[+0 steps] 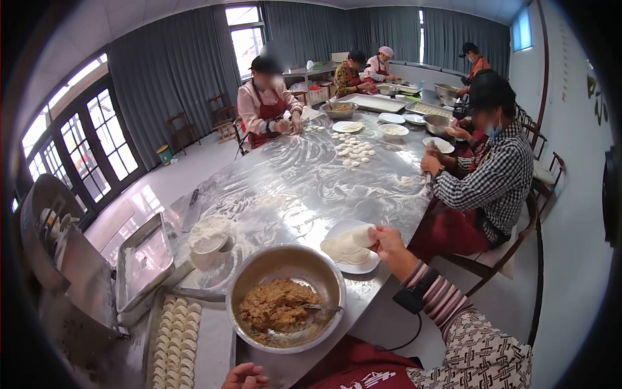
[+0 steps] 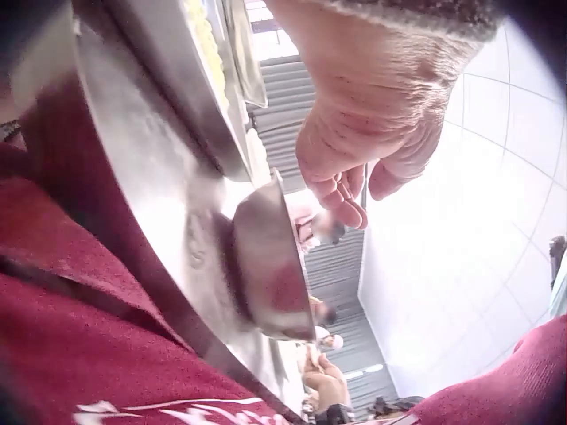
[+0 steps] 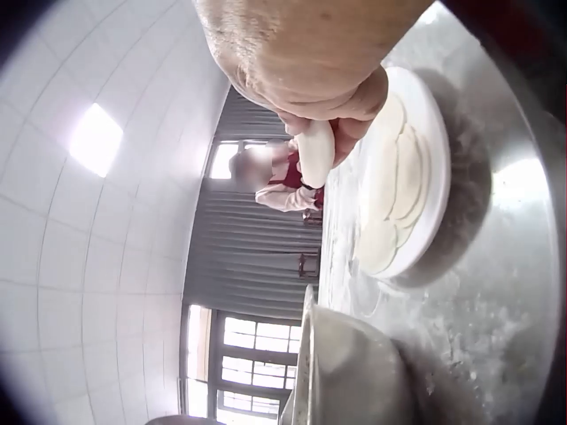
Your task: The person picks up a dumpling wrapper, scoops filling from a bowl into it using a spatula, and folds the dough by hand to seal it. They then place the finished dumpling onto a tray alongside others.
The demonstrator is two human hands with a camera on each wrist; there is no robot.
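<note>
My right hand (image 1: 395,251) pinches a round, pale dumpling wrapper (image 3: 316,155) between thumb and fingers, lifted over a white plate (image 3: 434,190). Several more wrappers (image 1: 345,249) lie overlapping on that plate. Left of it stands a large steel bowl (image 1: 337,279) of brown minced filling (image 1: 278,305), with a metal utensil (image 1: 321,306) leaning against the inner wall. Below the bowl, at the lower edge of the head view, my left hand (image 1: 246,376) is held with loosely bent fingers and nothing in them. The left wrist view shows the same hand in the air near the bowl's outside.
A metal tray (image 1: 217,337) with rows of folded dumplings (image 1: 176,343) lies left of the bowl. Beyond it are a flour container (image 1: 210,243) and another tray (image 1: 120,272). A seated person (image 1: 495,168) works close by on the right; others sit around the floured steel table (image 1: 278,175).
</note>
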